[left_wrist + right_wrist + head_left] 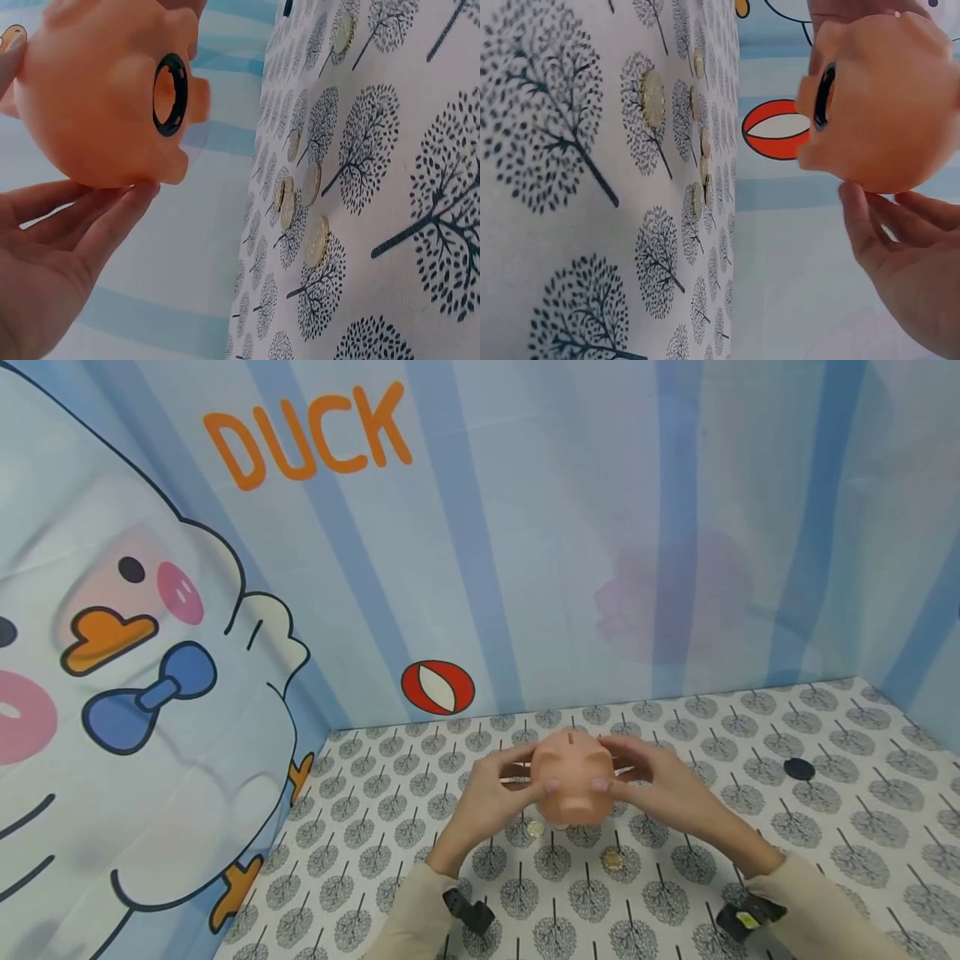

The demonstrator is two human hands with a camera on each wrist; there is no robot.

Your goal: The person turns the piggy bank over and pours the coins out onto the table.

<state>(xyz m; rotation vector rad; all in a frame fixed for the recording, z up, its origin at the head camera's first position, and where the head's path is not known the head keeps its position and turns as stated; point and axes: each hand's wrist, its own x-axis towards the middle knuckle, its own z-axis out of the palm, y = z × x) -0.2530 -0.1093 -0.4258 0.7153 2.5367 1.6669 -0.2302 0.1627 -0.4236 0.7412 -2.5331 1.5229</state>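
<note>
Between both hands an orange piggy bank [572, 777] is held up above the patterned cloth, its coin slot on top. My left hand [491, 789] grips its left side, thumb on the front near the snout. On the other side my right hand [660, 781] holds it in the same way. The left wrist view shows the underside of the piggy bank [97, 97], with a black-rimmed round hole that is uncovered. Beneath it, several gold coins [316, 241] lie on the cloth; one coin [612, 859] sits nearer the front.
A black round cap [799, 768] lies on the tree-print cloth [555, 935] to the right. Behind the table hangs a blue striped curtain [540, 527] with a duck print at left. Each wrist wears a small dark camera on a strap.
</note>
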